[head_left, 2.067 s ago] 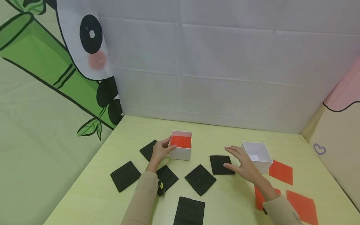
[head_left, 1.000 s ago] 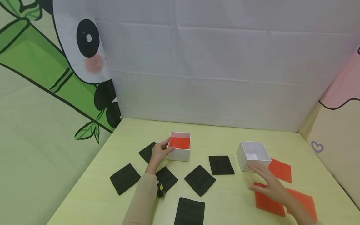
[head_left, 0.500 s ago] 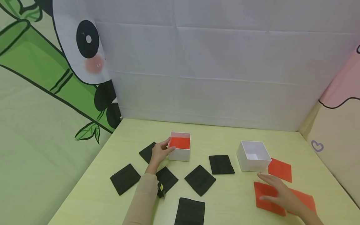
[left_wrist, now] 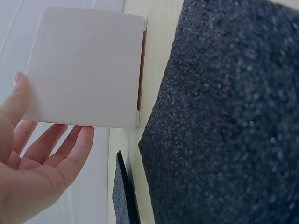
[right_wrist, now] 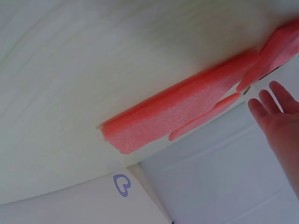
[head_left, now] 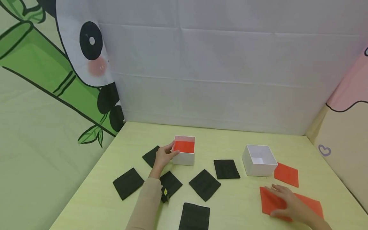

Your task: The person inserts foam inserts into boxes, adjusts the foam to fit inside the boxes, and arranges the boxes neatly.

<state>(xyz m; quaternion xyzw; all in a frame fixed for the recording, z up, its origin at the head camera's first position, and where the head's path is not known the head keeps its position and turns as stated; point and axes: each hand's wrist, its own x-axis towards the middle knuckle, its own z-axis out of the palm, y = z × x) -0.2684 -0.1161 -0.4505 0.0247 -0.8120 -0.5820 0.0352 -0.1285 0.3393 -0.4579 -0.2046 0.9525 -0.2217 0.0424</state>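
Observation:
My left hand [head_left: 164, 156] holds the left corner of a white open-topped box [head_left: 184, 159], thumb on its front face and fingers along its side. Inside that box lies a red square [head_left: 184, 147]. The left wrist view shows the box's plain wall [left_wrist: 86, 70] with the thumb and fingertips at its edges. My right hand [head_left: 290, 204], fingers spread and relaxed, is low over a red square [head_left: 268, 201] at the front right, covering part of it. A second red square [head_left: 311, 204] sits beside it, partly behind the hand. In the right wrist view the fingers hold nothing.
A second white box [head_left: 260, 169] stands on the right with its top open. Behind its right side lies a third loose red square [head_left: 287, 175]. Several black foam-like squares [head_left: 204, 185] are scattered over the pale table [head_left: 230, 207]. Printed cloth hangs around the table.
My right hand has moved from beside the right-hand box toward the front right and down over the red squares. My left hand stays on the left box.

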